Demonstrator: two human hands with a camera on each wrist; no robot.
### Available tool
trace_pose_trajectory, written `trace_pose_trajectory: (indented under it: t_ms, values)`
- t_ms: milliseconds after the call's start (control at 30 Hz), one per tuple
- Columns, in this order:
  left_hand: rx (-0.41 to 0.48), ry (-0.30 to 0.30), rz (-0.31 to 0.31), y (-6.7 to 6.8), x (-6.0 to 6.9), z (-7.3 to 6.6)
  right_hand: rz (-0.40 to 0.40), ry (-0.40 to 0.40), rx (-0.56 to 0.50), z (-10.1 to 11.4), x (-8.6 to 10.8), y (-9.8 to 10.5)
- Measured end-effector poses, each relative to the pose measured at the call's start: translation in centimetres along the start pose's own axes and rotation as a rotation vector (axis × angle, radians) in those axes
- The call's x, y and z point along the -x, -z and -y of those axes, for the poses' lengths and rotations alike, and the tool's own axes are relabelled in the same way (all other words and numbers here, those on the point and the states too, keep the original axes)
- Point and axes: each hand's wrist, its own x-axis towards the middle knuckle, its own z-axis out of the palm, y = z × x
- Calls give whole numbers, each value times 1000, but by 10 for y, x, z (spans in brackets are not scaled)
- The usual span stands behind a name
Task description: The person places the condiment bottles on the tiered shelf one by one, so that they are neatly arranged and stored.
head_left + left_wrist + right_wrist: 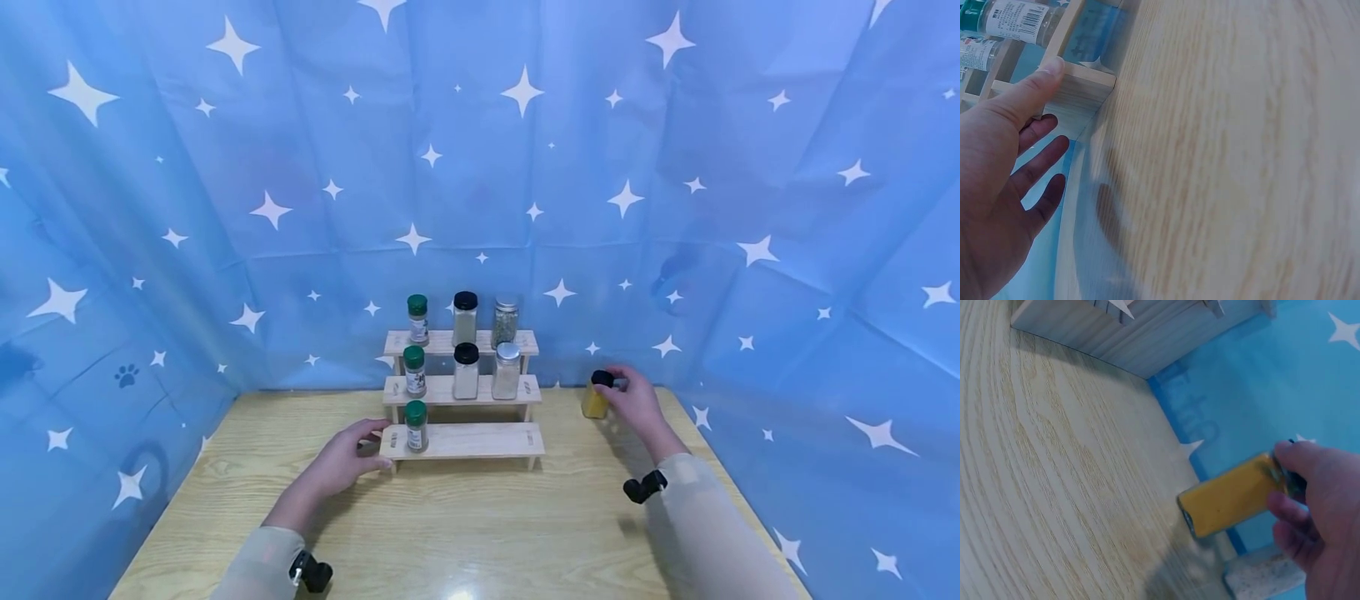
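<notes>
In the head view my right hand (636, 407) holds a spice jar of yellow powder (595, 403) by its black lid, at the back right of the table. The right wrist view shows this yellow jar (1229, 495) tilted; I cannot tell whether its base touches the table. My left hand (341, 457) grips the left end of the lowest shelf of a three-tier wooden rack (472, 442). Its thumb (1044, 78) lies on the shelf edge, and the other visible fingers are spread. A green-capped jar (416, 427) stands at that shelf's left end.
The middle shelf carries a green-capped jar (414, 372), a black-lidded jar (466, 372) and a silver-lidded jar (506, 372). Three similar jars stand on the top shelf. Behind my right hand is another jar (1263, 575) with pale speckled contents. A blue star-patterned curtain (480, 167) borders the table.
</notes>
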Motion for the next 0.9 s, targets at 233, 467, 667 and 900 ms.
trace_pose_trajectory:
  t_ms: [233, 467, 667, 900]
  values:
    - [5, -1, 0, 1, 0, 0, -18, 8, 15, 4, 2, -1]
    - [-2, 1, -4, 0, 0, 1, -87, 16, 17, 7, 13, -4]
    - [-18, 6, -5, 0, -2, 4, -127, 15, -17, 24, 25, -3]
    - [-1, -4, -2, 0, -1, 3, -138, 69, 1, 51, 42, -4]
